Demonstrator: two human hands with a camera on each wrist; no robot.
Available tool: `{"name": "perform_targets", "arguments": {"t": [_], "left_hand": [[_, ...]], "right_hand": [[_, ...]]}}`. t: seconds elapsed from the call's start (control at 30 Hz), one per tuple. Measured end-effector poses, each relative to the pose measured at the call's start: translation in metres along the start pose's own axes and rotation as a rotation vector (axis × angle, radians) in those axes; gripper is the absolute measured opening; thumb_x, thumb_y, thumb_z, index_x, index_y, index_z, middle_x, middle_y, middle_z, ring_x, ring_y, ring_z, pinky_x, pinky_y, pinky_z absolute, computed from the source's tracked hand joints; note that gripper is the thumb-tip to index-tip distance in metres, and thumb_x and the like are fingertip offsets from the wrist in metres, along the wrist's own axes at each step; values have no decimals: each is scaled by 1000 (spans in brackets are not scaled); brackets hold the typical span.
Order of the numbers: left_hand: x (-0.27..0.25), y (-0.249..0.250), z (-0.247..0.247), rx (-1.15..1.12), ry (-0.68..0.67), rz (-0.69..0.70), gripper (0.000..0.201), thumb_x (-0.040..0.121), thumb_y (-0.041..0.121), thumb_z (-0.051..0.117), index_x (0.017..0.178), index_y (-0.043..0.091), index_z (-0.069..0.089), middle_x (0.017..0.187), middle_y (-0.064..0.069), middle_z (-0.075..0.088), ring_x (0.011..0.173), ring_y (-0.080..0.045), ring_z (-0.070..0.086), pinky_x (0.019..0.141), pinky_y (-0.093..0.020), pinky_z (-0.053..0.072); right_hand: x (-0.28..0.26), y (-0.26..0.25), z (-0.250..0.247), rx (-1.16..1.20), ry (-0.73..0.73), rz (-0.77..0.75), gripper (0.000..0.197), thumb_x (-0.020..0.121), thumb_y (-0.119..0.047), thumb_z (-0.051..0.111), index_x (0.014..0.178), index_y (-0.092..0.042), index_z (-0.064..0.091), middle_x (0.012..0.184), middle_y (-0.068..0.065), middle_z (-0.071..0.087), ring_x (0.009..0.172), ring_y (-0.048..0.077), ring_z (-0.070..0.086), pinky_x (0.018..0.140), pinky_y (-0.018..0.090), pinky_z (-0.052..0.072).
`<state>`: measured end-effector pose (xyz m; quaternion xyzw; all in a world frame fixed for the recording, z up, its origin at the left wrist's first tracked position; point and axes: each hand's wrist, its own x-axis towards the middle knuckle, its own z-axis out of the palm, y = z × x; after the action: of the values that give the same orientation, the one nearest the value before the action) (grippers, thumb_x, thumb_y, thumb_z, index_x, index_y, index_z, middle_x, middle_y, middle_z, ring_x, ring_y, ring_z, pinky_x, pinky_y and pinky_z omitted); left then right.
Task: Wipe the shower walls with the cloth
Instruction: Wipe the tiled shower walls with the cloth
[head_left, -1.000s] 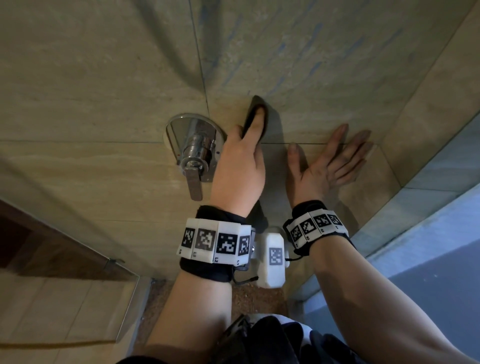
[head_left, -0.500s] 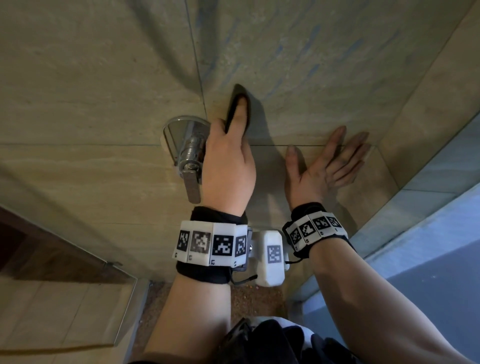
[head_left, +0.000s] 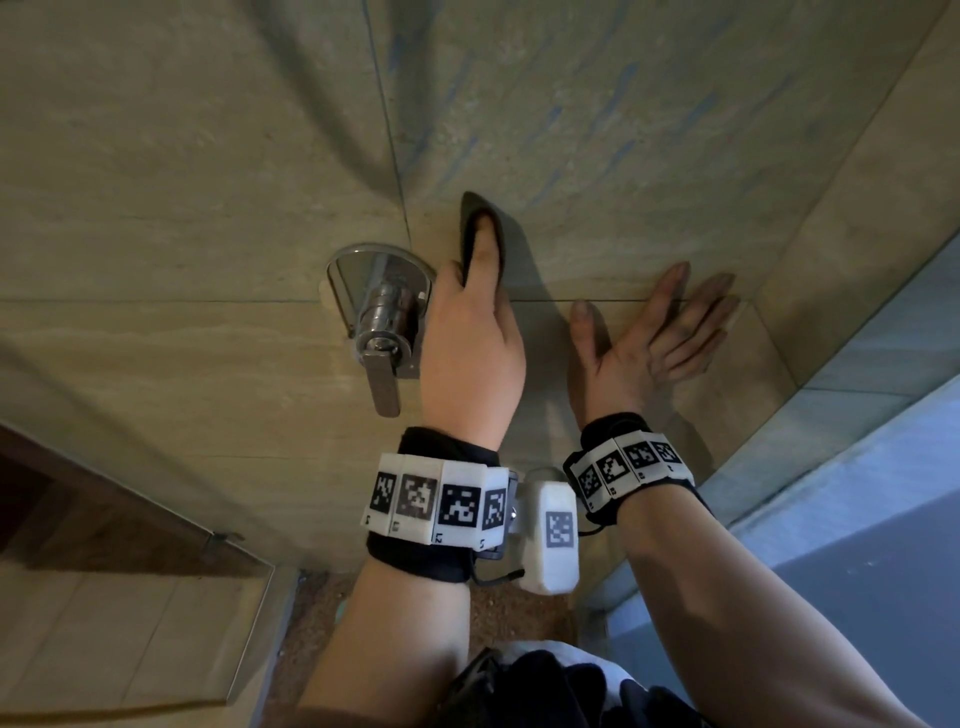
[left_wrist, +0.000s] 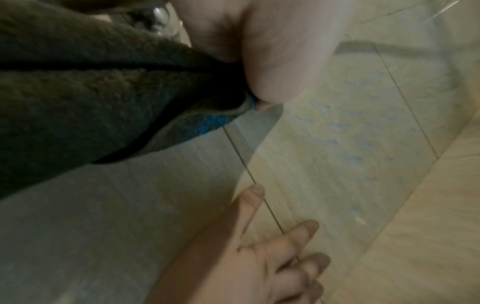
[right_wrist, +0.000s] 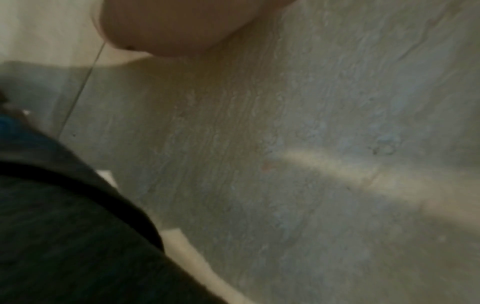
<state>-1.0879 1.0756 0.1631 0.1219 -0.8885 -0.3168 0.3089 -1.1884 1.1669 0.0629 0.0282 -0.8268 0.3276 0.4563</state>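
A dark cloth (head_left: 469, 210) with a blue edge lies against the beige tiled shower wall (head_left: 623, 130), just right of the chrome valve. My left hand (head_left: 480, 249) grips it and presses it to the tile, one finger stretched along it. In the left wrist view the cloth (left_wrist: 78, 92) is bunched under my palm and pinched by a finger (left_wrist: 280, 51). My right hand (head_left: 670, 332) rests flat on the wall to the right, fingers straight and spread, holding nothing; its fingers (left_wrist: 272, 257) also show low in the left wrist view. The right wrist view shows blurred tile (right_wrist: 311, 144).
A chrome shower valve (head_left: 382, 312) with a down-pointing lever juts from the wall beside my left hand. A side wall (head_left: 857, 234) meets the tiled wall at the right, with a blue-grey surface (head_left: 857, 545) below it. A glass panel edge (head_left: 249, 623) stands at lower left.
My left hand has slid the cloth left along the wall, closer to the valve, with little movement in the last half second. The right hand has stayed flat in place.
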Motion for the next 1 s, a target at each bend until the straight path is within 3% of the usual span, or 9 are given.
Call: {"name": "perform_targets", "arguments": {"t": [0.03, 0.13, 0.2, 0.3, 0.37, 0.57, 0.7, 0.83, 1.0], "left_hand": [[0, 3, 2, -2, -39, 29, 56, 100, 9, 42, 152, 16, 25, 118, -21, 49, 101, -32, 52, 84, -26, 38], [-1, 6, 6, 16, -166, 125, 54, 99, 9, 42, 151, 19, 31, 110, -18, 49, 91, -32, 54, 82, -43, 48], [0, 2, 4, 26, -145, 145, 52, 97, 10, 41, 149, 20, 36, 107, -17, 50, 89, -31, 53, 78, -47, 49], [3, -3, -3, 52, -48, 119, 51, 98, 11, 41, 149, 18, 36, 107, -18, 50, 91, -30, 52, 80, -39, 47], [5, -3, -6, 53, -13, 83, 53, 99, 9, 43, 150, 18, 32, 109, -18, 49, 92, -29, 52, 81, -35, 44], [3, 4, 0, 32, -124, 122, 53, 99, 8, 42, 151, 17, 31, 109, -20, 49, 91, -33, 52, 80, -41, 45], [5, 0, -2, 25, -143, 131, 52, 100, 7, 42, 150, 19, 33, 109, -18, 49, 94, -30, 52, 81, -33, 42], [4, 2, -2, 3, -134, 127, 53, 100, 7, 42, 150, 19, 32, 108, -18, 49, 91, -32, 53, 81, -39, 46], [2, 4, -1, -2, -143, 114, 53, 100, 8, 40, 151, 21, 30, 109, -18, 49, 94, -32, 52, 84, -39, 45]], "right_hand": [[0, 0, 0, -7, 9, 0, 78, 92, -67, 35, 143, -10, 20, 143, 39, 29, 135, 44, 14, 115, 50, 4], [0, 0, 0, -8, 16, 1, 75, 94, -64, 35, 143, -10, 20, 144, 39, 29, 136, 45, 15, 115, 52, 6], [-1, 0, -1, 5, 3, -4, 76, 94, -64, 35, 143, -10, 19, 144, 38, 28, 136, 45, 14, 115, 53, 6], [-1, 0, -4, 44, -28, -1, 78, 92, -66, 36, 144, -10, 17, 145, 39, 24, 137, 45, 9, 115, 53, 2], [-1, 0, -4, 44, -41, 3, 78, 92, -65, 36, 144, -10, 16, 146, 39, 23, 137, 44, 9, 113, 59, 6], [0, -2, -4, 27, -32, 18, 75, 94, -64, 35, 143, -11, 18, 145, 39, 26, 136, 46, 13, 113, 58, 9], [-1, -6, -12, 143, -67, 47, 74, 92, -59, 45, 145, -14, 17, 149, 36, 19, 139, 43, 7, 114, 55, 2], [7, -8, -23, 229, -51, 47, 64, 94, -49, 48, 143, -17, 22, 150, 34, 20, 140, 41, 10, 115, 57, 8], [30, -7, -33, 223, 5, 58, 61, 95, -44, 50, 143, -11, 36, 150, 30, 25, 140, 40, 23, 114, 49, 21]]}}
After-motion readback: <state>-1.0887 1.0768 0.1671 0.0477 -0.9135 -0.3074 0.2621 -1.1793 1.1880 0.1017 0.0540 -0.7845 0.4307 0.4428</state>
